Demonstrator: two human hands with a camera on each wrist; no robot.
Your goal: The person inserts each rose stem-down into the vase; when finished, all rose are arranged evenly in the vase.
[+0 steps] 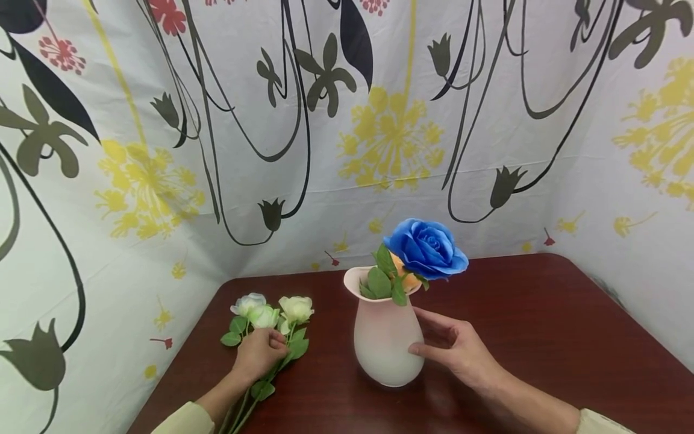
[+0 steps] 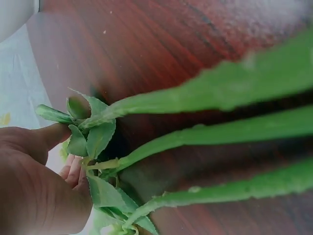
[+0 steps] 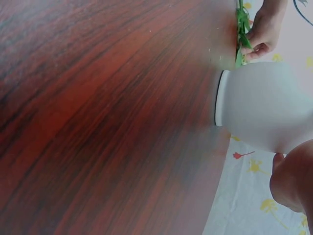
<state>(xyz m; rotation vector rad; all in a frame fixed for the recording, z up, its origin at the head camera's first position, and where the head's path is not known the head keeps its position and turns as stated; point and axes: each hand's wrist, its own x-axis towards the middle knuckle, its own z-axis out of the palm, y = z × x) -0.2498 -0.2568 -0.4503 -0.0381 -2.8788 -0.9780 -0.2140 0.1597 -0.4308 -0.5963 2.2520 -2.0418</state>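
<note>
A pale pinkish-white vase (image 1: pixel 385 346) stands upright on the table, holding a large blue rose (image 1: pixel 428 248) and an orange flower (image 1: pixel 408 278) partly hidden behind leaves. My right hand (image 1: pixel 467 357) holds the vase's right side, thumb toward the front and fingers reaching behind. To the left, several pale roses (image 1: pixel 297 310) lie with green leaves and long stems. My left hand (image 1: pixel 260 354) pinches a stem just below the blooms. In the left wrist view, its thumb meets leaves at the top of one green stem (image 2: pixel 146 103), while two other stems run alongside.
The dark red wooden table (image 1: pixel 509 313) has rounded back corners. Behind it and at both sides hangs a white cloth (image 1: pixel 260 187) printed with flowers. The table stretches between the vase and the pale roses.
</note>
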